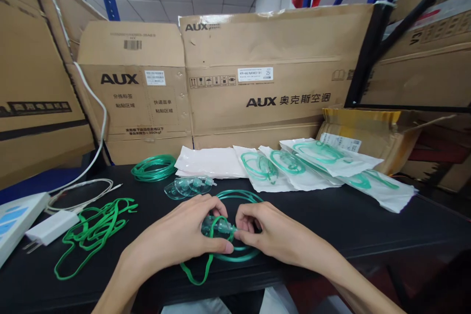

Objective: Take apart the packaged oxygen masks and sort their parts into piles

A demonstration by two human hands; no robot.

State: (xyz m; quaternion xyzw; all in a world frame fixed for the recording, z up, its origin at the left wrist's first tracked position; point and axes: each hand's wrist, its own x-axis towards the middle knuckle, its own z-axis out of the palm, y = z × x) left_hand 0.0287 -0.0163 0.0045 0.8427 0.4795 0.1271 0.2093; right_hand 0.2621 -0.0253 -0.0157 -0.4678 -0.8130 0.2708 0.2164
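Observation:
My left hand (184,229) is closed around a clear greenish oxygen mask (221,226), low over the front of the black table. A green elastic strap (200,280) loops over the mask and hangs down beneath my left hand. My right hand (274,231) pinches the small tube connector (234,231) at the mask's narrow end; its fingertips partly hide the joint. Behind and under both hands lies a coil of green tubing (239,257). Just beyond my left hand, several clear masks (191,187) rest nested on their sides.
Loose green straps (95,228), a white power adapter (53,227) and cable lie left. Behind stand a tubing coil (153,168), white pouches (209,162) and several bagged mask sets (259,167). Large cardboard boxes (217,122) wall the back; an open carton (368,127) sits right.

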